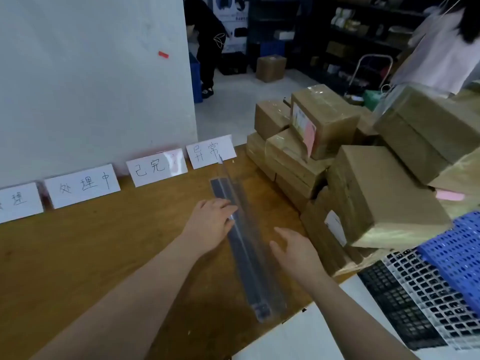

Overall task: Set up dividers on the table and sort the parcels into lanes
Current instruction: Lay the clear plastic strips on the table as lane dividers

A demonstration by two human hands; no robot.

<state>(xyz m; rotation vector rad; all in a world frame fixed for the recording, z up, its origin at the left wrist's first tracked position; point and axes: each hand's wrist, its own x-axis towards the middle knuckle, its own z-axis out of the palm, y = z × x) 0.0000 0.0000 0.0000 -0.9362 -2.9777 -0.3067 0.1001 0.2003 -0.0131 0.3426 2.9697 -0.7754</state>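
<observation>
status: setup phase, early. one clear divider [240, 245] stood on the tabletop [109, 250], running from the near edge toward the far edge, in line with the gap beside the rightmost label card [211, 154]. i judged it to be the only divider placed; the blur did not let me rule out a second strip against it.

hands: my left hand [210, 224] rested fingers-flat against the divider's left face, not closed around it. my right hand [296, 250] hovered just beside the right face, fingers spread, holding nothing.

count: four label cards along the far edge, one cut by the left frame edge. no lane held a parcel. the parcels [374, 193] sat stacked at the right edge of the tabletop, at least seven visible, exact total not countable.

remaining, as i judged: further dividers between cards, then all sorting.
</observation>
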